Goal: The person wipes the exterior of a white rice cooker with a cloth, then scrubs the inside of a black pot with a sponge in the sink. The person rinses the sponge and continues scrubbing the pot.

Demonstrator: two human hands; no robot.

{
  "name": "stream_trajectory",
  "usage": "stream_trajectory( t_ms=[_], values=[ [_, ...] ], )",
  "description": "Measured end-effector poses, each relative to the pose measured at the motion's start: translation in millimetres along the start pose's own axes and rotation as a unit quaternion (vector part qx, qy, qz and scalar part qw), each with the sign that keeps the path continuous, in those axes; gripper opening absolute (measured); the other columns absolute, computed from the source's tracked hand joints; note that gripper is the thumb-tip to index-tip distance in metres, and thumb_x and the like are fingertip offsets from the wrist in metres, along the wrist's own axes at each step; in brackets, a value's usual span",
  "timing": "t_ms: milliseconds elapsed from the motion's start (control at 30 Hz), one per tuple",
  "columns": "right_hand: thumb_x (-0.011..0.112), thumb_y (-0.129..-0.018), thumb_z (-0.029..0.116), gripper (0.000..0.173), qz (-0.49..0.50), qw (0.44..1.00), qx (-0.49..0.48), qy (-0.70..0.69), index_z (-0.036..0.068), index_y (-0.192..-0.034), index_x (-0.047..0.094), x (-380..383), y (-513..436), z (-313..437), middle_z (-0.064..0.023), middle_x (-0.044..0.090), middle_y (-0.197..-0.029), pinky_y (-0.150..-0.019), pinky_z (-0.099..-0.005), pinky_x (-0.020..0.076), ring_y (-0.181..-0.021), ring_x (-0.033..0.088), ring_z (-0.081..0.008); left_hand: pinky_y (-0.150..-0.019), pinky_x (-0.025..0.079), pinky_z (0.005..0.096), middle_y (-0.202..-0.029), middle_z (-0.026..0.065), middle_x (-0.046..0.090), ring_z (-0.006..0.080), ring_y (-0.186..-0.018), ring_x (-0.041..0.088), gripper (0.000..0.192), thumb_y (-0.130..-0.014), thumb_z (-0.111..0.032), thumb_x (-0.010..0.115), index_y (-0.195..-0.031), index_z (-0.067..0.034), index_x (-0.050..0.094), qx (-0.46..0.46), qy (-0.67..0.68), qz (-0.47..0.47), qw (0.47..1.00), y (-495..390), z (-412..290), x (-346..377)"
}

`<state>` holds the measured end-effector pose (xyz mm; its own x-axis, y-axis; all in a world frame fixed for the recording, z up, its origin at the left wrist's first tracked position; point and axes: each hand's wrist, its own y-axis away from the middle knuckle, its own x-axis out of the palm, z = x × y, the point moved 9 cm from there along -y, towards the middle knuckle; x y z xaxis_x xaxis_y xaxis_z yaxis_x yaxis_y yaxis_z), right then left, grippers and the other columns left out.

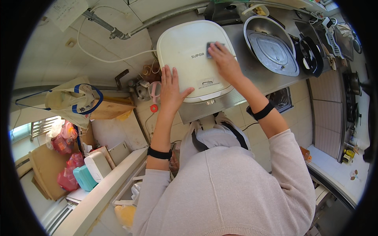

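A cream-white Supor kitchen appliance (183, 38) with a rounded square lid stands on the stainless steel counter (236, 37). My left hand (170, 90) rests on its left front edge, fingers spread and holding nothing. On the right part of the lid, my right hand (226, 63) presses a dark grey cloth or pad (210, 50) flat against the surface, just right of the brand lettering. Part of the pad is hidden under my fingers. A white cord (118, 61) runs from the appliance's left side towards the wall.
A large steel basin (249, 22) with an oval metal tray (273, 53) leaning in it stands right of the appliance. Beyond lies a black pan (311, 56). A pipe (133, 32) runs along the wall; a cloth bag (63, 96) hangs at left.
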<state>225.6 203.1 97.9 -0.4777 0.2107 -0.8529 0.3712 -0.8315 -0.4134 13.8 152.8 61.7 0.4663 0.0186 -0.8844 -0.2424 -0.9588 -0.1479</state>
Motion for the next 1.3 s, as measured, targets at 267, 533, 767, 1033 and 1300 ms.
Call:
stream_trajectory(
  t_ms=[267, 533, 767, 1033, 1300],
  values=[
    [0.056, -0.085, -0.004, 0.049, 0.037, 0.997, -0.052, -0.037, 0.003, -0.134, 0.061, -6, 15, -6, -0.0098, 0.056, -0.146, -0.117, -0.0411, 0.0378, -0.142, 0.044, -0.0281, -0.122, 0.023, 0.0482, -0.163, 0.0294, 0.018, 0.0415, -0.153, 0.015, 0.102, -0.079, -0.049, 0.079, -0.153, 0.005, 0.033, 0.001, -0.003, -0.002, 1.000, 1, 1, 1],
    [0.056, -0.084, -0.006, 0.050, 0.050, 0.996, -0.067, -0.034, 0.001, -0.133, 0.060, 10, 17, 22, -0.0127, 0.055, -0.146, -0.118, -0.0425, 0.0366, -0.142, 0.043, -0.0293, -0.123, 0.022, 0.0489, -0.164, 0.0295, 0.016, 0.0422, -0.154, 0.014, 0.104, -0.079, -0.050, 0.079, -0.153, 0.006, 0.032, -0.007, -0.005, 0.008, 1.000, -1, 1, 3],
    [0.059, -0.084, -0.002, 0.048, 0.041, 0.999, -0.015, -0.028, 0.004, -0.131, 0.062, -27, 30, -24, -0.0102, 0.058, -0.144, -0.114, -0.0379, 0.0413, -0.141, 0.047, -0.0262, -0.123, 0.022, 0.0461, -0.165, 0.0277, 0.015, 0.0393, -0.155, 0.012, 0.103, -0.080, -0.048, 0.079, -0.153, 0.005, 0.031, -0.017, 0.000, 0.014, 1.000, 1, 2, 3],
    [0.056, -0.083, -0.010, 0.053, 0.047, 0.996, -0.058, -0.049, 0.003, -0.134, 0.060, 11, 15, 25, -0.0101, 0.056, -0.146, -0.116, -0.0416, 0.0389, -0.142, 0.045, -0.0307, -0.122, 0.023, 0.0489, -0.164, 0.0300, 0.015, 0.0424, -0.154, 0.013, 0.104, -0.079, -0.049, 0.079, -0.154, 0.006, 0.031, -0.005, -0.003, 0.008, 1.000, 0, 1, 4],
    [0.054, -0.087, -0.006, 0.045, 0.055, 0.997, -0.025, -0.045, 0.003, -0.130, 0.062, -14, 9, -22, -0.0100, 0.057, -0.144, -0.116, -0.0410, 0.0391, -0.141, 0.045, -0.0296, -0.122, 0.022, 0.0489, -0.164, 0.0296, 0.015, 0.0417, -0.154, 0.013, 0.104, -0.080, -0.049, 0.079, -0.154, 0.005, 0.030, -0.005, 0.002, 0.006, 1.000, 1, 1, 3]
  ],
)
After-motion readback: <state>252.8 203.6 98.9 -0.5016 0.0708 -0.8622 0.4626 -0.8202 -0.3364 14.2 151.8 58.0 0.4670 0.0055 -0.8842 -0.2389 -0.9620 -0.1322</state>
